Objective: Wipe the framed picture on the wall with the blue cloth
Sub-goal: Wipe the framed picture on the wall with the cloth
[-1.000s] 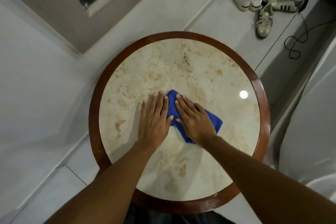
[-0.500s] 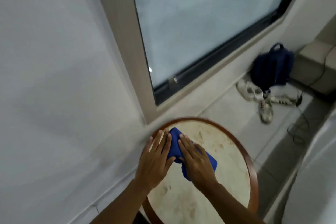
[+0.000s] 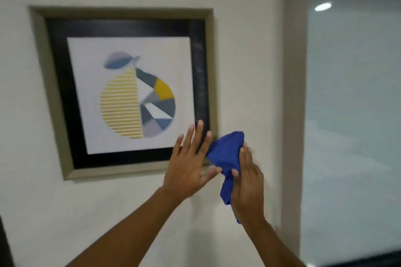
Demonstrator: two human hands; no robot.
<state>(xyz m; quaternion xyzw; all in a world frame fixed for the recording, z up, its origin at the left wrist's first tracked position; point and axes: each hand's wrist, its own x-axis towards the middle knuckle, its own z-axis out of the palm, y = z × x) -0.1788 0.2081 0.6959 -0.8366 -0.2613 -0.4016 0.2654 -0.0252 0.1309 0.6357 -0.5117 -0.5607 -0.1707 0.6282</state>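
I am seeing my right hand (image 3: pixel 246 182) gripping the bunched blue cloth (image 3: pixel 226 154) just off the lower right corner of the framed picture (image 3: pixel 125 93) hanging on the wall (image 3: pixel 249 50), while my left hand (image 3: pixel 188 165) is spreading flat and empty over that corner.

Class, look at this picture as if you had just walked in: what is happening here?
A person stands facing a wall with a framed picture on it. The right hand holds a bunched blue cloth near the frame's lower right corner. The left hand is open, fingers spread, in front of that same corner, beside the cloth. Whether the cloth touches the frame cannot be told. A window lies to the right.
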